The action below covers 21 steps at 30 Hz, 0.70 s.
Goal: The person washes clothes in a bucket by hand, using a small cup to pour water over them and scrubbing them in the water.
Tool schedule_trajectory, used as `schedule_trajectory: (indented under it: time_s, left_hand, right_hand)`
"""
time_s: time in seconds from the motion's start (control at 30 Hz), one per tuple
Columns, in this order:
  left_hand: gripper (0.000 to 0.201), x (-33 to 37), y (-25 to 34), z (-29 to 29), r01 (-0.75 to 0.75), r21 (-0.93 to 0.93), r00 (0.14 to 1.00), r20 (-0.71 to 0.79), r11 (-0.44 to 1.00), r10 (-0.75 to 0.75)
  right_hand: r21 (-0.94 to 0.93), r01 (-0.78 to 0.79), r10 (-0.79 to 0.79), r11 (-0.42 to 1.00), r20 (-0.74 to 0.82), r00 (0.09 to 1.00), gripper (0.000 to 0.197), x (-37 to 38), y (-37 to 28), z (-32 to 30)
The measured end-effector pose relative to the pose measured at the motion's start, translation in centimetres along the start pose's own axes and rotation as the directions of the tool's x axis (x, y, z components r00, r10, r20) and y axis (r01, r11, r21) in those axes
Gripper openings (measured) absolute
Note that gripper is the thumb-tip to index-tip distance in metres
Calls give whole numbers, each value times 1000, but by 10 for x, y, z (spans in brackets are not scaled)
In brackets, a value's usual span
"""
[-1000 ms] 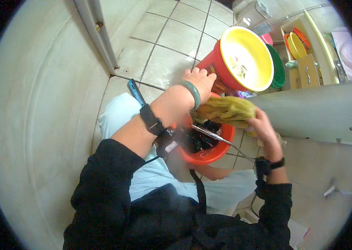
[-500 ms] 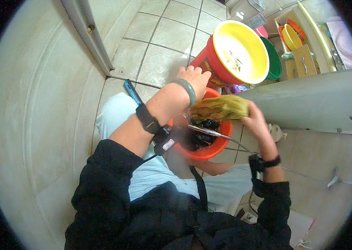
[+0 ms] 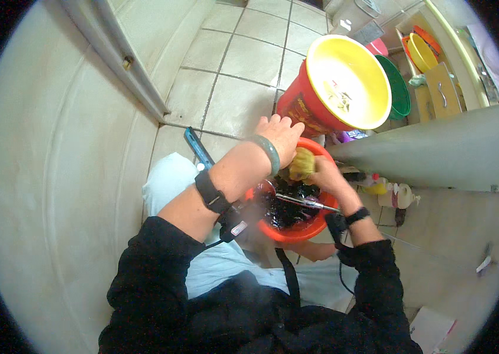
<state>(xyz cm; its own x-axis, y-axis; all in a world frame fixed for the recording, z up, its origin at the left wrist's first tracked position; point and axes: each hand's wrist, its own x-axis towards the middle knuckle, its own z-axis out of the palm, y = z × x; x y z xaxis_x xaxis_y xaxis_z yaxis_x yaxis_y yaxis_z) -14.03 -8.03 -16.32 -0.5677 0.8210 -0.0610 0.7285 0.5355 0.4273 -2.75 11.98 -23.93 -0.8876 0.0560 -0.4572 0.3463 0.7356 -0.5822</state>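
My left hand (image 3: 278,137) and my right hand (image 3: 324,174) meet over an orange basin (image 3: 297,231) that rests on my lap. Both close around a yellowish lump of leafy or fibrous stuff (image 3: 301,164) held just above the basin. The basin holds dark wet matter (image 3: 285,206), and a thin metal utensil (image 3: 308,203) lies across its rim. A green bangle sits on my left wrist and dark bands on both forearms.
A tall red bucket with a yellow inside (image 3: 338,88) stands on the tiled floor just beyond the basin. A green tub (image 3: 400,91) and yellow bowls (image 3: 424,50) lie behind it. A grey counter edge (image 3: 438,153) runs along the right. Plastic bottles (image 3: 397,194) stand beneath it.
The yellowish stuff, spread wide between my hands a second ago, is now bunched into a small lump. Both hands have drawn closer together over the basin.
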Motion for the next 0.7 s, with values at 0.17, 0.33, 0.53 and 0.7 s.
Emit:
schedule_trajectory:
  time_s: [0.17, 0.33, 0.53, 0.7]
  left_hand:
    - [63, 1, 13, 6, -52, -88, 997, 49, 995, 57]
    - [74, 10, 21, 34, -70, -242, 983, 150, 968, 108]
    - [69, 25, 37, 63, -465, -463, 884, -197, 754, 424]
    - [49, 36, 42, 79, -306, -849, 945, -216, 431, 245]
  right_hand:
    - [364, 47, 52, 930, -257, 965, 37, -79, -53, -68]
    - [578, 271, 13, 770, -438, 899, 40, -143, -103, -105]
    - [679, 431, 1, 594, -537, 844, 40, -186, -148, -126]
    - [725, 529, -56, 441, -566, 823, 39, -187, -130, -120]
